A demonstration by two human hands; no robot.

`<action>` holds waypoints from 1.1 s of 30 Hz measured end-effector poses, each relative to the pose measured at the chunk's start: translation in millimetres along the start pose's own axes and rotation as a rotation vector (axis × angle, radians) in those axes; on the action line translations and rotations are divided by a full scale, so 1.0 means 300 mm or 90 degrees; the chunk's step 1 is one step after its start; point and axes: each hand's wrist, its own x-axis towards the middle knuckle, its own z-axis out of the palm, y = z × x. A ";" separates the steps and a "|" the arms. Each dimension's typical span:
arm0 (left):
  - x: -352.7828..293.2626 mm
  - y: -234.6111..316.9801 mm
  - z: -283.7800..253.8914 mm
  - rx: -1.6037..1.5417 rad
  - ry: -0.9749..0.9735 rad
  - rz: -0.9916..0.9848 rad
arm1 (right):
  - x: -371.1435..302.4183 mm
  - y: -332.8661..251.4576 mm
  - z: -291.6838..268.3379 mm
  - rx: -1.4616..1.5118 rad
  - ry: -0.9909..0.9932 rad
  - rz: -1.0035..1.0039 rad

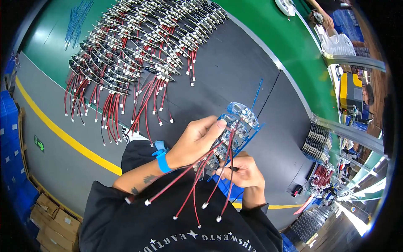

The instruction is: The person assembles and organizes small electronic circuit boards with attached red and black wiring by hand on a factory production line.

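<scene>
Both your hands, left hand (pixel 195 140) and right hand (pixel 243 170), pinch the light, fragile boards (pixel 235 124); grip their edges, not the dangling floppy wires (pixel 197 187).

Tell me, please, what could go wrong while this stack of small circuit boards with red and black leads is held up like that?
The left hand and right hand hold the fanned stack of small blue-tinted circuit boards in mid-air, so one might slip out. Their dangling red and black leads with white plugs cross and could tangle. They may also snag the rows of finished boards on the dark mat.
</scene>
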 end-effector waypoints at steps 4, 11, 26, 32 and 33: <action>0.009 -0.004 -0.025 0.007 -0.072 -0.033 | 0.017 0.015 0.004 0.120 -0.035 0.001; -0.001 -0.004 -0.016 -0.042 -0.040 -0.037 | 0.036 -0.023 -0.039 0.005 0.060 0.015; 0.000 -0.007 -0.046 -0.101 -0.105 -0.148 | 0.033 0.013 -0.030 0.241 0.005 0.052; -0.006 0.000 -0.031 -0.052 -0.077 -0.105 | 0.021 -0.005 -0.091 0.107 0.006 0.011; -0.005 -0.010 -0.034 -0.024 -0.086 -0.061 | 0.018 -0.010 -0.101 0.086 -0.010 -0.005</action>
